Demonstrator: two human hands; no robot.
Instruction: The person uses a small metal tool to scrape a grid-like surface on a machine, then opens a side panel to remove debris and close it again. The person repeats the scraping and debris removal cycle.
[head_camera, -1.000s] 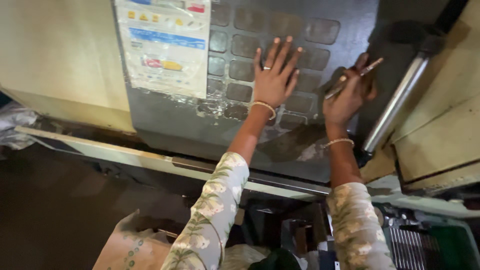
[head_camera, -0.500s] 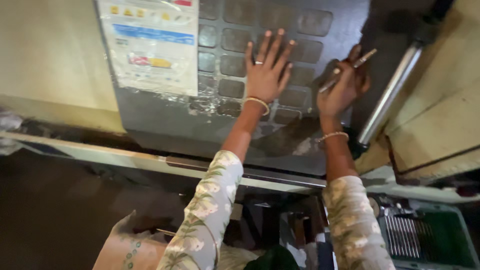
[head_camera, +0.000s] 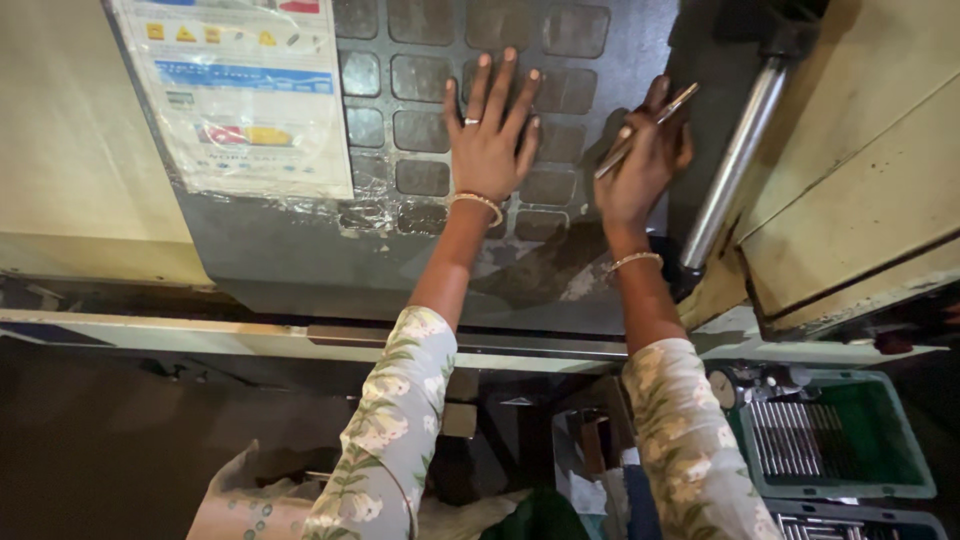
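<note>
Here, line by line, from the hands outward:

Left hand (head_camera: 490, 135): released, all fingers spread, the palm lies flat on the grey panel; it grasps nothing. A ring is on one finger and a thin bracelet on the wrist.

Right hand (head_camera: 640, 165): clenched around a thin metal tool (head_camera: 645, 130); the fingers fold over it and the hand also leans on the panel, just right of the left hand.

Thin metal tool: a slim, light-coloured rod, it lies slanted in the right hand; its far tip points up and to the right, beyond the fingers. What kind of tool it is I cannot tell.

Grey panel (head_camera: 420, 240): a dark grey metal face of a machine, with rows of square raised pads with rounded corners. The near part under the wrists looks worn and stained.

Paper sheet (head_camera: 240, 95): a sheet with coloured printing under clear film, stuck on the panel, to the left of the left hand and well apart from it.

Metal bar (head_camera: 735, 165): a shiny round bar, it stands slanted just right of the right hand.

Beige housing (head_camera: 870, 150): beige machine covers, at the right of the bar; a beige surface is also at the far left.

Green crate (head_camera: 850, 435): near right, below the machine edge, it holds rows of thin metal pieces.

Sleeves: both arms wear a light cloth with green flower pattern.
</note>
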